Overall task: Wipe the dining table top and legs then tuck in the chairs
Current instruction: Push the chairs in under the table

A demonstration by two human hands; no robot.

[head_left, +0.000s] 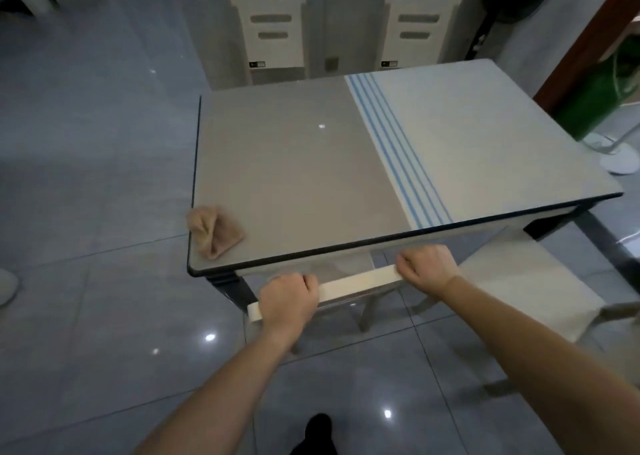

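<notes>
The dining table (294, 163) has a grey half on the left and a white half with blue stripes on the right. A crumpled beige cloth (214, 230) lies on its near left corner. A cream chair back (356, 283) sits at the table's near edge, its seat mostly under the top. My left hand (288, 298) grips the left end of that top rail. My right hand (427, 264) grips the right end. A second cream chair (530, 281) stands at the near right, pulled out from the table.
Two cream chairs (273, 28) (420, 25) stand at the far side of the table. A green object and a white fan base (620, 158) are at the right. Glossy grey floor tiles (86, 316) surround the table. A dark shoe (318, 430) shows at the bottom.
</notes>
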